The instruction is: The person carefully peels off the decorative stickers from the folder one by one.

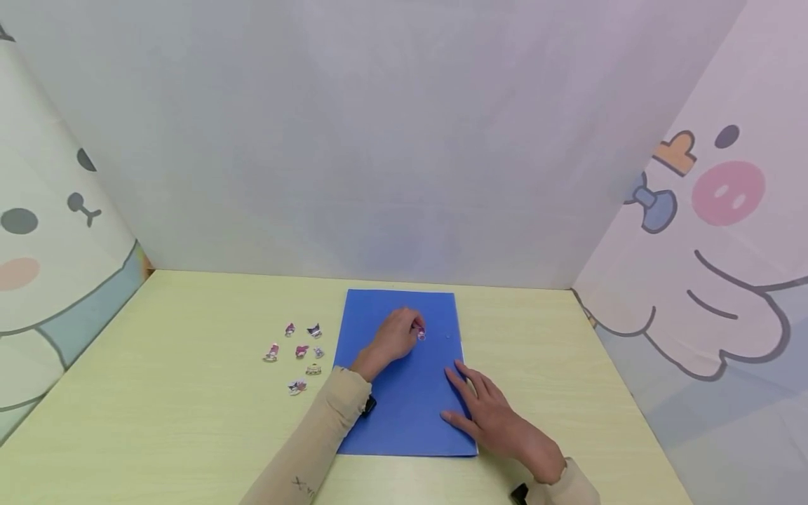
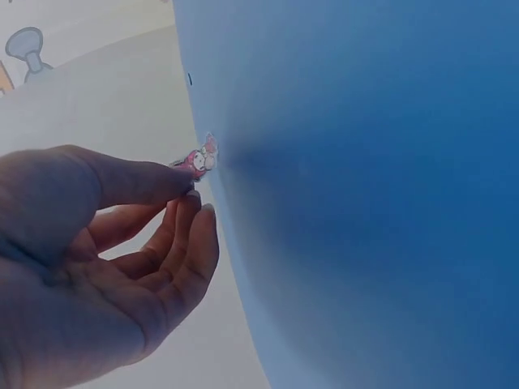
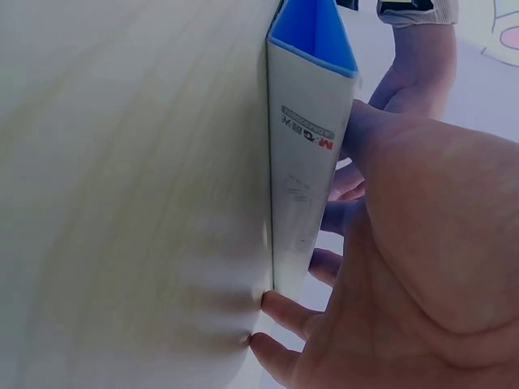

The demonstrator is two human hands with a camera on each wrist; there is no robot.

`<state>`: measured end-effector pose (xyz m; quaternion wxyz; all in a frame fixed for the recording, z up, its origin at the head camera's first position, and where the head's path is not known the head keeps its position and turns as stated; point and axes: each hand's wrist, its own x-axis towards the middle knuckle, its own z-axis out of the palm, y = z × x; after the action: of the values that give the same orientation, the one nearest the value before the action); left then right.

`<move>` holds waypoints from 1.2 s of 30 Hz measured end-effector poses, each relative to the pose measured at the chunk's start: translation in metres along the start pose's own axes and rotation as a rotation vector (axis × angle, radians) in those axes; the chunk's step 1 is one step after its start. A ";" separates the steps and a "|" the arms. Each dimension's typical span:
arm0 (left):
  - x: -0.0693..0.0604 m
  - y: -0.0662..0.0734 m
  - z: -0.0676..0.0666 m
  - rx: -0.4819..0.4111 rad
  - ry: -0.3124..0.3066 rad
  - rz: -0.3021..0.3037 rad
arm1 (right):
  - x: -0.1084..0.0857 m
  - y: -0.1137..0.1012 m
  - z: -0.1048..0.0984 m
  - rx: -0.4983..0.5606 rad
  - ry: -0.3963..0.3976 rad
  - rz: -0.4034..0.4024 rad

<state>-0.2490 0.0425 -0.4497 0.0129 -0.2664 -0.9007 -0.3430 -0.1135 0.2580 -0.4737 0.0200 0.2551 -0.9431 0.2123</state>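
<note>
A small pink-and-white cartoon sticker (image 1: 421, 335) is pinched between the thumb and fingers of my left hand (image 1: 396, 332), above the upper middle of a blue file folder (image 1: 404, 414). In the left wrist view, the sticker (image 2: 203, 159) sticks out past the thumb tip, close to the blue cover (image 2: 389, 178). My right hand (image 1: 495, 417) lies at the folder's lower right edge with fingers spread. The right wrist view shows that hand (image 3: 430, 243) beside the folder's white printed spine (image 3: 304, 162), two fingertips touching the table.
Several cartoon stickers lie in a loose group left of the folder, among them a pink one (image 1: 301, 351), a yellowish one (image 1: 313, 369) and a dark-eared one (image 1: 314, 330). A tiny clear spot (image 1: 448, 336) shows on the cover. Printed cloth walls surround the pale wooden table (image 1: 189, 421).
</note>
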 end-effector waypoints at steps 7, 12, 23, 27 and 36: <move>-0.003 0.000 -0.005 -0.035 0.010 0.007 | -0.001 0.003 -0.001 0.008 0.011 -0.007; -0.008 -0.002 -0.008 -0.051 0.002 0.013 | -0.001 0.002 -0.003 0.024 -0.030 0.010; -0.028 -0.006 -0.016 -0.051 0.011 0.027 | 0.000 -0.004 -0.009 0.048 -0.103 0.060; -0.035 -0.008 -0.019 -0.053 0.019 0.018 | 0.000 -0.004 -0.008 0.061 -0.095 0.048; -0.050 -0.012 -0.025 -0.050 0.041 0.002 | 0.002 -0.007 -0.011 0.047 -0.113 0.062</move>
<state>-0.2154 -0.0040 -0.4482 0.0252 -0.2603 -0.8911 -0.3708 -0.1128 0.2561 -0.4604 -0.0458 0.2379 -0.9449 0.2203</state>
